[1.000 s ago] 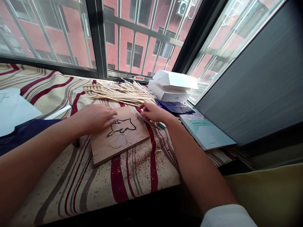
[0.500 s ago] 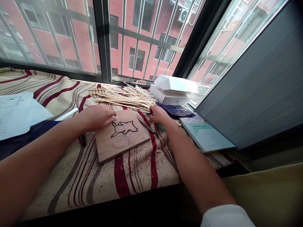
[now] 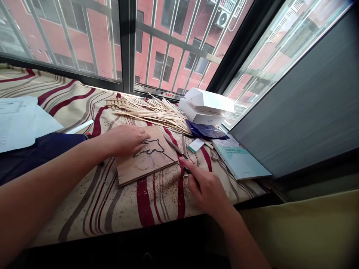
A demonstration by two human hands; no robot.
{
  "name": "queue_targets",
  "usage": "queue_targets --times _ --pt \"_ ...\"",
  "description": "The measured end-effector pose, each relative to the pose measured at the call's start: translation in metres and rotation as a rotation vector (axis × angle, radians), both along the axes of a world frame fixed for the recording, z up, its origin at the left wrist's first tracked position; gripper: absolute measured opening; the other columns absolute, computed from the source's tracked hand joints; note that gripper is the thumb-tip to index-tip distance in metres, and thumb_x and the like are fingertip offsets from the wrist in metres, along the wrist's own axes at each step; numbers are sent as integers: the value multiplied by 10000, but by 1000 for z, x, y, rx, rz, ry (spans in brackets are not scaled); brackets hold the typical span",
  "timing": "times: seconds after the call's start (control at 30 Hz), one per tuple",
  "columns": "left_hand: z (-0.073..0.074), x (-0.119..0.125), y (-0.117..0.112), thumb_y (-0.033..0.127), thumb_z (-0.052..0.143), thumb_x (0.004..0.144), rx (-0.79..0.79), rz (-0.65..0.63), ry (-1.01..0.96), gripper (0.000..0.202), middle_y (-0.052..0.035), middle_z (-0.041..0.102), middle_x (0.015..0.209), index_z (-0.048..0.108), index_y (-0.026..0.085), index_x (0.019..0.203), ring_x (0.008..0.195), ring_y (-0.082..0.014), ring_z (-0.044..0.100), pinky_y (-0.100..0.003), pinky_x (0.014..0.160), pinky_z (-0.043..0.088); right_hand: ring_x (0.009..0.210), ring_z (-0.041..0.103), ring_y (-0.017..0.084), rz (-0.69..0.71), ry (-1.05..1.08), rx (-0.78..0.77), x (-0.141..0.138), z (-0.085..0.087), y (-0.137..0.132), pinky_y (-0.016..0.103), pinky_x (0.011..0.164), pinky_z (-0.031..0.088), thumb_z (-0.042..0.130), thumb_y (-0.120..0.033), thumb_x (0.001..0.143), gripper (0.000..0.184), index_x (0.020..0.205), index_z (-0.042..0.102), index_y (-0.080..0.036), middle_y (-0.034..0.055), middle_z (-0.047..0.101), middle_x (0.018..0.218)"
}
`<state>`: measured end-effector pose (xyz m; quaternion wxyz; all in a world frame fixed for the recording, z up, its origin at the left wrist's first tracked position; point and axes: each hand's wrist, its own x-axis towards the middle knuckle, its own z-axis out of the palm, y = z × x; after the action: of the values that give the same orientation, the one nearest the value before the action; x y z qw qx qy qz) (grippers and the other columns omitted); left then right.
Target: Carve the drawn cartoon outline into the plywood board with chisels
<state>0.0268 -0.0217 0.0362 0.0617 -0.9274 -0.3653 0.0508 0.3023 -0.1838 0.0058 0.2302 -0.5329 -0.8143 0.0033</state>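
Observation:
A square wooden board (image 3: pixel 127 170) with a black outline drawing lies on the striped cloth. My left hand (image 3: pixel 129 140) rests over its upper left part, fingers stretched out and touching the surface, covering some of the drawing. In my right hand (image 3: pixel 206 186), just off the board's right corner, is a thin rod-like tool with a black handle (image 3: pixel 186 170). Its slim shaft reaches over the board, and the tip is at the right end of the outline. A grey pen-shaped craft knife (image 3: pixel 174 145) lies along the board's right edge.
Thin wooden sticks (image 3: pixel 157 114) are piled by the window, beside a white box (image 3: pixel 206 108). A small white-and-green block (image 3: pixel 196 145), a dark blue plastic sheet (image 3: pixel 209 130) and a book (image 3: pixel 241 157) lie right. Papers (image 3: pixel 18 123) lie left. Brown crumbs dot the cloth.
My right hand has come from near the stick pile toward me, now with the thin tool over the board. My left hand has shifted slightly right on the board.

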Motion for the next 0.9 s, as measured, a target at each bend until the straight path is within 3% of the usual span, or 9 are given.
queue_targets --times 0.17,0.27,0.43,0.5,0.63,0.9 --pt "-5 5 0 378 478 1054 5 -13 -22 475 -157 734 1378 653 192 1456 1216 -338 697 -437 1008 533 698 783 244 -29 -40 123 1 -11 -8 358 606 583 451 -125 955 500 1352 753 -103 109 850 980" --pt "-6 7 -1 344 500 1049 -26 -26 -54 438 -163 741 1353 676 194 1421 1213 -334 699 -435 1024 532 652 782 228 -35 27 99 -2 -15 -8 339 587 589 466 -129 972 463 1329 757 -79 87 851 928" --pt "-12 9 -1 334 534 1035 -20 -54 -66 488 -199 687 1440 625 142 1475 1317 -352 648 -456 1127 492 1004 835 250 12 162 23 1 -19 -5 323 840 651 504 -189 1059 374 1313 757 -81 117 835 1194" --pt "-16 9 0 350 514 1046 -3 -55 -62 522 -202 661 1482 583 141 1519 1330 -349 640 -458 1148 477 1043 828 251 29 152 8 3 -20 -6 329 870 653 493 -186 1072 386 1351 737 -79 120 826 1224" --pt "-19 9 0 400 460 1064 -37 -64 -82 520 -198 660 1489 616 170 1504 1271 -356 675 -464 1097 511 936 842 256 33 73 39 0 -18 -9 339 796 666 478 -151 1062 396 1345 739 -62 138 833 1188" --pt "-26 8 1 402 336 1105 -163 -94 -148 568 -197 592 1582 632 154 1521 1428 -349 577 -439 1206 436 848 845 282 -8 4 -19 -9 -7 -9 367 734 671 484 -141 1045 405 1338 755 -76 130 853 1084"
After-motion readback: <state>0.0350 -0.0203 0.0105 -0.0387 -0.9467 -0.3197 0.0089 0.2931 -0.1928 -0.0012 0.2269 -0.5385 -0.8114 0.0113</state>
